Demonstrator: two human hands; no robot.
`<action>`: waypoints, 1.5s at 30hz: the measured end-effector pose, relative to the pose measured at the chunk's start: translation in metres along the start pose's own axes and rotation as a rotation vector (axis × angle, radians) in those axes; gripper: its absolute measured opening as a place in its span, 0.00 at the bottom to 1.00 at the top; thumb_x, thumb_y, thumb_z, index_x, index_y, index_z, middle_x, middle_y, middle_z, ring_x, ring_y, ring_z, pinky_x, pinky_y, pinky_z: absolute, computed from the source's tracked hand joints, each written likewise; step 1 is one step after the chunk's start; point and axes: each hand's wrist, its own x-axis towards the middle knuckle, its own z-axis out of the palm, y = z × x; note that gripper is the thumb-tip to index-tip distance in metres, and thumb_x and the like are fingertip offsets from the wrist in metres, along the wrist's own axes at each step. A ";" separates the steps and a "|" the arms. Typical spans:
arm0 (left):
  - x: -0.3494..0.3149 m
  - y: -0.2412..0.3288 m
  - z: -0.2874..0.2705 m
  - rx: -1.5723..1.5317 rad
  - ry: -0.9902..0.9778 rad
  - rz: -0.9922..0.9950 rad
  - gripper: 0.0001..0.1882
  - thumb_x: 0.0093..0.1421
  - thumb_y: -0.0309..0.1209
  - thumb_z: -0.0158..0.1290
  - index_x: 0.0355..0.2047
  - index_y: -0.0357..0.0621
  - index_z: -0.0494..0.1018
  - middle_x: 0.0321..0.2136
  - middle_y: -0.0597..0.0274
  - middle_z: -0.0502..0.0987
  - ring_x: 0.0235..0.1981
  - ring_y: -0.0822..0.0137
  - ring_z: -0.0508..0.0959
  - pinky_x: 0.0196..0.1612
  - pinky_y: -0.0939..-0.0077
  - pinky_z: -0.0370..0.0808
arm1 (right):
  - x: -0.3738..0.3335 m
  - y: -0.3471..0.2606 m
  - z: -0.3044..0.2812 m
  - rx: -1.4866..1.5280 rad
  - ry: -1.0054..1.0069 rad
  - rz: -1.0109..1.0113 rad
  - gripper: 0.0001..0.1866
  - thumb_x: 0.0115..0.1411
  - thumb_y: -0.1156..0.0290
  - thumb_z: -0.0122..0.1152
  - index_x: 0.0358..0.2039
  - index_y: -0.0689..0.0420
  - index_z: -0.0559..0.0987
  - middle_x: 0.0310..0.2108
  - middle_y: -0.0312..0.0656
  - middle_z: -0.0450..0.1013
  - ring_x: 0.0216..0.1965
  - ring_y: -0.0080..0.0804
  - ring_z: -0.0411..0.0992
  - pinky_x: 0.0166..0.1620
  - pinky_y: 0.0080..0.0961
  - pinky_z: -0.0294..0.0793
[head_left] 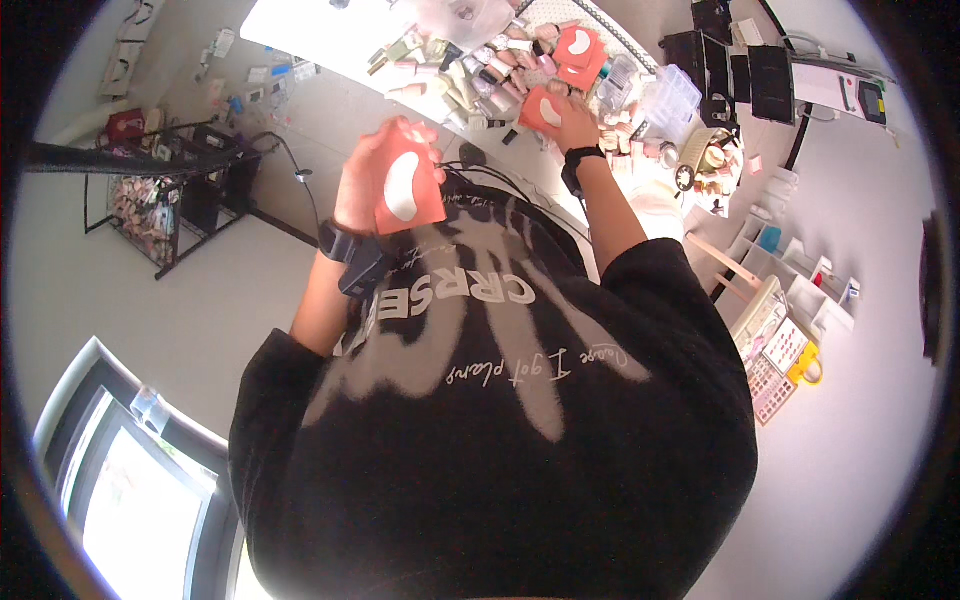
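Observation:
My left hand (357, 182) is raised in front of my chest, away from the table. Its fingers are closed on a flat coral-red eye-patch packet (424, 204) marked with a white crescent. Over the table's near edge, my right hand (576, 124) grips a similar packet (537, 108); its fingertips are partly hidden. Just beyond that hand, more coral-red packets (581, 62) lie overlapping among the goods. A heap of small cosmetic bottles and tubes (495, 80) spreads to the left of them.
A clear plastic box (670, 100) and a round basket (705, 155) of small items stand on the table's right. Cables (490, 170) run below its near edge. At left stands a black wire rack (165, 205) with filled bins; a drawer organiser (790, 265) is at right.

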 end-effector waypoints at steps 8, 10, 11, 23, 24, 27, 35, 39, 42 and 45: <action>0.005 -0.008 0.016 0.049 0.038 0.024 0.12 0.60 0.38 0.49 0.40 0.46 0.66 0.40 0.55 0.71 0.37 0.61 0.71 0.40 0.65 0.72 | 0.002 0.003 -0.015 0.158 0.020 0.036 0.23 0.46 0.65 0.65 0.45 0.51 0.76 0.47 0.43 0.73 0.50 0.47 0.69 0.53 0.40 0.67; 0.006 -0.008 0.014 0.025 0.020 0.034 0.12 0.59 0.38 0.49 0.40 0.46 0.66 0.40 0.55 0.71 0.37 0.61 0.71 0.40 0.66 0.72 | 0.007 0.024 0.002 0.196 0.075 0.017 0.21 0.47 0.66 0.64 0.44 0.52 0.77 0.43 0.45 0.74 0.46 0.48 0.71 0.49 0.38 0.70; 0.006 -0.008 0.012 -0.032 -0.021 0.039 0.15 0.59 0.39 0.48 0.42 0.44 0.66 0.41 0.53 0.71 0.37 0.59 0.72 0.40 0.64 0.73 | 0.007 0.035 0.012 0.214 0.104 0.010 0.20 0.47 0.66 0.64 0.43 0.52 0.77 0.41 0.46 0.75 0.45 0.48 0.72 0.48 0.38 0.71; 0.004 -0.007 0.005 -0.099 -0.061 0.079 0.23 0.59 0.41 0.46 0.51 0.41 0.64 0.44 0.49 0.72 0.38 0.54 0.73 0.39 0.59 0.75 | 0.006 0.016 -0.037 0.389 0.201 0.146 0.11 0.57 0.64 0.61 0.34 0.58 0.80 0.31 0.50 0.76 0.33 0.45 0.76 0.37 0.35 0.75; 0.004 -0.006 0.005 -0.079 -0.062 0.075 0.23 0.59 0.41 0.46 0.51 0.42 0.64 0.44 0.49 0.72 0.38 0.54 0.73 0.39 0.59 0.75 | 0.006 0.017 -0.039 0.438 0.225 0.147 0.11 0.57 0.65 0.61 0.36 0.58 0.80 0.31 0.49 0.77 0.33 0.42 0.77 0.37 0.33 0.75; 0.008 -0.001 0.003 -0.026 -0.060 0.059 0.22 0.59 0.42 0.46 0.50 0.42 0.65 0.44 0.48 0.72 0.38 0.53 0.74 0.40 0.59 0.75 | 0.006 0.014 -0.052 0.704 0.282 0.196 0.12 0.57 0.69 0.62 0.40 0.58 0.79 0.33 0.46 0.78 0.33 0.33 0.77 0.37 0.26 0.75; 0.014 0.003 0.010 -0.104 -0.158 0.033 0.24 0.64 0.46 0.41 0.52 0.41 0.63 0.44 0.46 0.73 0.39 0.52 0.74 0.41 0.58 0.74 | -0.031 -0.114 -0.172 1.473 0.131 0.173 0.23 0.54 0.77 0.64 0.51 0.61 0.72 0.39 0.40 0.76 0.39 0.21 0.74 0.38 0.16 0.74; 0.012 0.007 0.018 0.010 -0.013 0.058 0.30 0.66 0.53 0.35 0.56 0.43 0.62 0.49 0.46 0.72 0.48 0.52 0.75 0.51 0.54 0.72 | -0.055 -0.173 -0.201 1.390 0.043 -0.044 0.25 0.54 0.78 0.65 0.52 0.62 0.70 0.45 0.39 0.73 0.39 0.19 0.73 0.39 0.15 0.73; 0.007 0.007 0.032 -0.073 -0.037 0.068 0.33 0.65 0.58 0.32 0.57 0.44 0.62 0.51 0.47 0.72 0.51 0.53 0.74 0.55 0.55 0.71 | -0.068 -0.215 -0.207 1.347 0.074 -0.127 0.19 0.54 0.79 0.64 0.47 0.62 0.74 0.45 0.39 0.73 0.37 0.21 0.74 0.39 0.16 0.76; 0.007 0.004 0.023 0.025 -0.087 0.174 0.35 0.65 0.60 0.30 0.57 0.45 0.62 0.51 0.48 0.72 0.50 0.53 0.74 0.54 0.54 0.71 | -0.078 -0.238 -0.211 1.054 0.091 -0.183 0.16 0.54 0.78 0.64 0.45 0.59 0.75 0.38 0.41 0.75 0.34 0.26 0.76 0.35 0.21 0.77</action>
